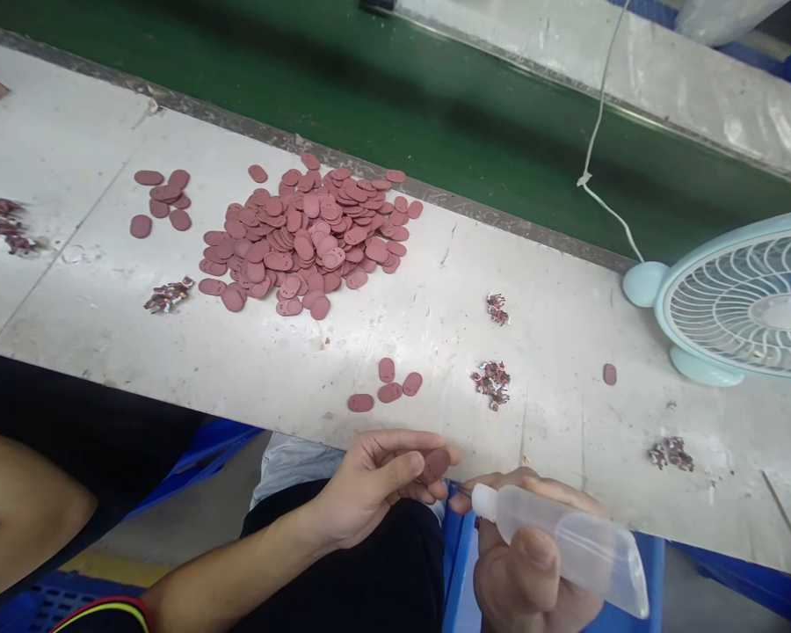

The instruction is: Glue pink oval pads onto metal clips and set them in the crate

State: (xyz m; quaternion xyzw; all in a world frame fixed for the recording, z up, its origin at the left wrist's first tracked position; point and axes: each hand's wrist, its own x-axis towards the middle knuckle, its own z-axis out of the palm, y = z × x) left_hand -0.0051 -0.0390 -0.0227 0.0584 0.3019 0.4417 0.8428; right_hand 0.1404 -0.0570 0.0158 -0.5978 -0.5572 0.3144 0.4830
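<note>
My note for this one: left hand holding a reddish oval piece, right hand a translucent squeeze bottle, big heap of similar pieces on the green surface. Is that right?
One slip: in the head view, the big heap lies on the white tabletop, not the green surface. The left hand does hold a reddish oval piece, and the right hand a translucent squeeze bottle.

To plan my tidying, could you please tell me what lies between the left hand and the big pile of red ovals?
Four loose ovals lie between the left hand and the pile, in the head view.
</note>
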